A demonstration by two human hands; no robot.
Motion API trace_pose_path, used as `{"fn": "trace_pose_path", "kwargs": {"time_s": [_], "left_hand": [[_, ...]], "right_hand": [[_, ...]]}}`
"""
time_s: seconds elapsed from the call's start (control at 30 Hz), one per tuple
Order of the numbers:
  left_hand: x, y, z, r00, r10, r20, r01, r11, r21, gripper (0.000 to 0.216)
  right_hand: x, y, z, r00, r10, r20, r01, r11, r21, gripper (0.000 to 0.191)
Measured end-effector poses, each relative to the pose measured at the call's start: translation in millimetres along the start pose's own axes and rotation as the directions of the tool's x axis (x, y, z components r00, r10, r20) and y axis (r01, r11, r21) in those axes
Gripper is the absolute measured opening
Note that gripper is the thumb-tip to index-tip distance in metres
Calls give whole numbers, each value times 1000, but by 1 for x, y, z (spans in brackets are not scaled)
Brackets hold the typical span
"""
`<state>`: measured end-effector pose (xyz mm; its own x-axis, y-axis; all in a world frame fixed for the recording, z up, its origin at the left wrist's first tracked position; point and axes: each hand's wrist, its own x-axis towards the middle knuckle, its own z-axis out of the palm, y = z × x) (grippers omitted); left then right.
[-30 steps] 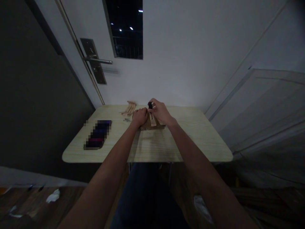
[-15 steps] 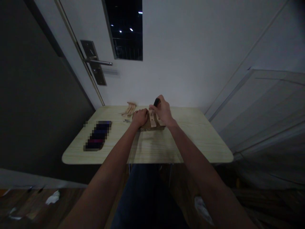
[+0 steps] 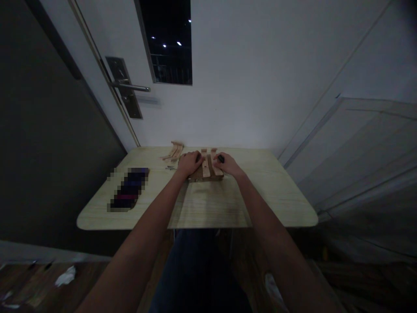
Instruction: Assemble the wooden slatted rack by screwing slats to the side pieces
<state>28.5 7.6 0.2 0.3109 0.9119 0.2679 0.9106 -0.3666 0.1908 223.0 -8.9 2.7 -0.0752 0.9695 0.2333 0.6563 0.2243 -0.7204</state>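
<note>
The right hand (image 3: 230,165) has its grip pinching one black tool (image 3: 221,158) near the right-hand one of two pale strips (image 3: 206,168), which lie side by side on one brown board (image 3: 211,168) on the worktop (image 3: 273,191). One left hand (image 3: 190,163) rests on the board's left part, its grip too dim to tell; left of it lie a few screws (image 3: 170,168), perhaps three, and one blurred-out phone (image 3: 128,189).

On the table (image 3: 276,191), before the door (image 3: 247,91). Far, left of centre: loose pieces (image 3: 177,150); nearer, screws (image 3: 170,168); left of these, a pixelated device (image 3: 129,189). Right of the screws: a block (image 3: 211,170) bearing two strips (image 3: 206,168) (left hand (image 3: 189,163) on its left side, right hand (image 3: 228,164) at its right).
</note>
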Motion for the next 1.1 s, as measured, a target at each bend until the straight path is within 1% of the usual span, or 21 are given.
{"fn": "trace_pose_path", "kwargs": {"time_s": [0.23,0.43,0.5,0.6,0.67,0.7,0.83,0.93,1.1], "left_hand": [[7,-4,2,1000,19,11,-18,1000,-15,37],[16,-6,4,999,49,15,-49,999,-21,37],[17,-6,4,999,53,-6,-53,998,-25,38],[15,-6,3,991,80,-103,-83,996,-24,37],[13,-8,3,979,130,-156,-135,991,-21,30],[12,-9,3,976,149,-161,-155,988,-26,27],[11,-14,6,979,170,-113,-182,977,-108,28],[11,-16,7,979,169,-114,-186,968,-170,32],[10,-16,7,979,166,-120,-187,963,-193,32]], "right_hand": [[16,15,7,998,-2,68,0,999,35,23],[24,19,4,993,-29,114,23,998,55,29],[22,18,1,991,-45,129,37,997,63,28],[17,13,-4,989,-53,139,44,997,67,23],[14,8,-5,991,-21,129,15,999,47,25],[13,5,-5,993,3,122,-7,1000,30,27],[11,-3,-3,990,80,115,-74,996,-53,38],[12,-5,-2,989,99,114,-91,993,-77,38],[12,-6,-3,987,107,123,-99,993,-70,39]]}}
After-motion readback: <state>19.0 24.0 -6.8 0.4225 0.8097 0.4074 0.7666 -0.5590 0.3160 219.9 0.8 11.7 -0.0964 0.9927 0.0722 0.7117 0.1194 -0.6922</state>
